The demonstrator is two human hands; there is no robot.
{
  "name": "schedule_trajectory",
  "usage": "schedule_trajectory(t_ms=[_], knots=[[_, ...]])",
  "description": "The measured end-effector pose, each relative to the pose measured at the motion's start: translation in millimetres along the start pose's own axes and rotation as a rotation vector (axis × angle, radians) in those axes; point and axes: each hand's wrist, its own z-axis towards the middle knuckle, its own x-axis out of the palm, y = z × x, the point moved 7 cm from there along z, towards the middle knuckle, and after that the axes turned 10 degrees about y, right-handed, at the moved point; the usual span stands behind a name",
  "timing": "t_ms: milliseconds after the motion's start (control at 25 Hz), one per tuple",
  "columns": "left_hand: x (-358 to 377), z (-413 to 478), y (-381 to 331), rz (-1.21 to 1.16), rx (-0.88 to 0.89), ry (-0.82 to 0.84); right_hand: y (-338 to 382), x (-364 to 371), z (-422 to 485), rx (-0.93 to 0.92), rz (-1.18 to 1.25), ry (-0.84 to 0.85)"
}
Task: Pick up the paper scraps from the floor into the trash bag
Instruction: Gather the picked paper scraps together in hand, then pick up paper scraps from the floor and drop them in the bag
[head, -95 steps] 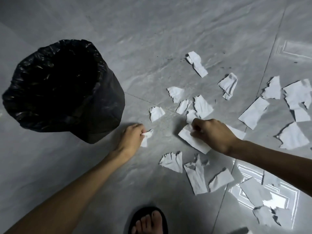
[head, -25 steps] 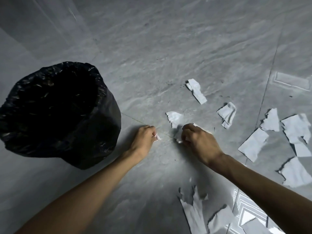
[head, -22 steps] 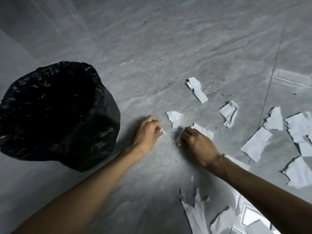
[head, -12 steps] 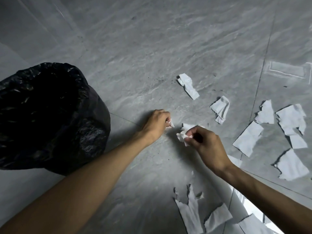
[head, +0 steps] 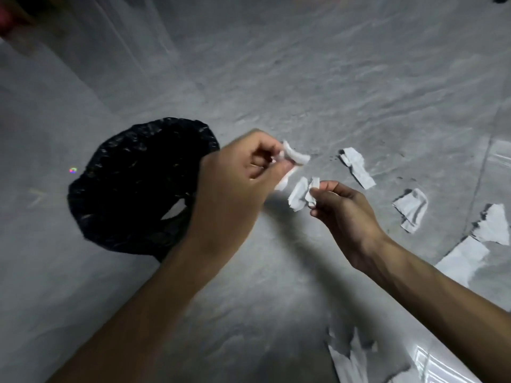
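My left hand (head: 243,172) is raised off the floor, its fingers closed on white paper scraps (head: 294,156) that stick out to the right. My right hand (head: 343,208) is also lifted, pinching other white scraps (head: 300,192) between thumb and fingers. The two hands are close together, just right of the black trash bag (head: 138,186), which stands open on the grey floor; my left forearm covers its right edge. More torn white scraps lie on the floor to the right: a long one (head: 356,167), a folded one (head: 412,210) and others (head: 495,229).
The floor is grey marble-look tile with a seam (head: 481,175) running down the right side. Further scraps lie at the bottom right (head: 348,360) and under my right forearm (head: 461,262). A glossy patterned tile (head: 431,363) shines at the bottom right corner.
Both hands have lifted off the floor with scraps in them and come toward the bag. The view has tilted up, so the bag appears smaller and nearer the centre.
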Motion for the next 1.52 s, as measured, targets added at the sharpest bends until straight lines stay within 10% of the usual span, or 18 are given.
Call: schedule_trajectory(t_ms=[240, 440, 720, 1080, 1240, 1520], knots=[[-123, -24, 30, 0.369, -0.127, -0.253, 72, 130, 27, -0.294, -0.174, 0.246], [-141, -49, 132, 0.516, -0.569, -0.023, 68, 209, 46, -0.312, -0.647, 0.363], [-99, -39, 62, 0.520, -0.165, -0.134, 67, 156, 24, -0.270, -0.917, 0.378], [148, -88, 49, 0.424, -0.046, 0.805, -47, -110, -168, 0.234, -1.562, 0.429], [222, -169, 66, 0.650, 0.069, 1.220, -75, -143, -215, 0.132, -1.691, 0.376], [239, -201, 79, 0.624, 0.202, 1.194, -115, -137, -203, 0.055, -1.700, 0.269]])
